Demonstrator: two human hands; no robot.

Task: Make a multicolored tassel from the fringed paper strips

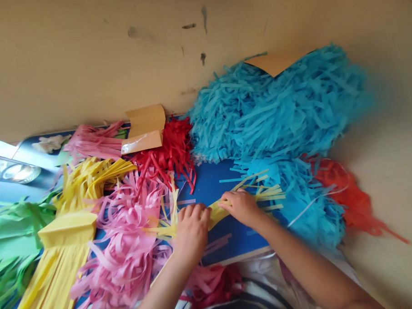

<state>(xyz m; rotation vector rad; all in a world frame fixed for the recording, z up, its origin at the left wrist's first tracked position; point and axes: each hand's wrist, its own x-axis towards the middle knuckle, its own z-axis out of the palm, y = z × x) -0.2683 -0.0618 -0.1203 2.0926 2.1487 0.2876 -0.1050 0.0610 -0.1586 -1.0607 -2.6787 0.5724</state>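
Nearest the camera, at six o'clock, striped clothing and a red-pink tuft below the edge of the blue table. Reaching in over these, a left forearm from seven o'clock and a right forearm from four. Over the table, yellow paper, with a smooth middle and shredded ends, held between both hands. Left hand at eight o'clock from that middle, closed, with fingers curled down over the paper; right hand at three, gripping with thumb and fingers. Neither nearer than the other, both touching. Long axis of the paper running roughly from nine o'clock to between two and three, so crossways to the body and slightly raised on the right. Past the left hand, loose strands towards the pink heap at half past eight; past the right hand, a wider spread of strands towards the sky-blue heap, chiefly at one o'clock. Impossible to tell whether twisted or merely bunched under the fingers. Farther out at three, a red bundle.
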